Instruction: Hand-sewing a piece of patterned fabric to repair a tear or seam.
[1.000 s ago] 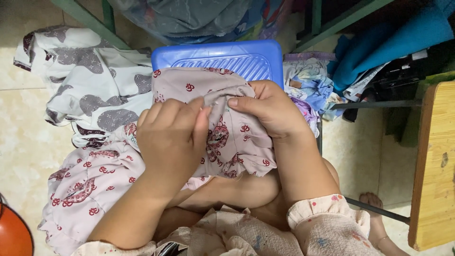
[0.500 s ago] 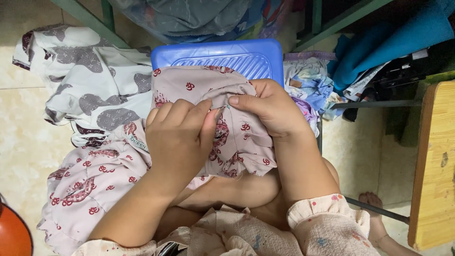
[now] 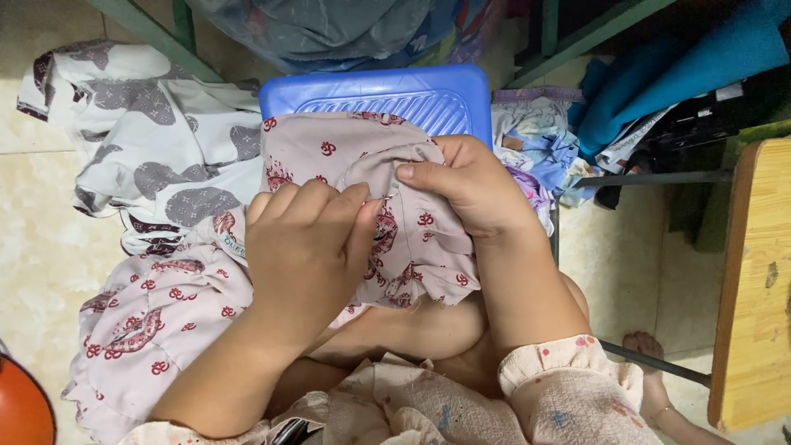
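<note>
A pale pink garment with small red motifs lies bunched over a blue plastic stool in front of me. My left hand pinches a fold of this cloth near its middle. My right hand grips the same fold from the right, thumb on top, fingertips almost meeting my left hand's. More of the pink patterned cloth trails down to the floor at lower left.
A white garment with grey shapes lies on the tiled floor at left. Mixed blue and lilac clothes pile up right of the stool. A wooden board stands at the right edge, an orange round object at bottom left.
Both hands have shifted slightly along the fold, and the cloth between them is gathered a little tighter. The stool and the other clothes have not moved.
</note>
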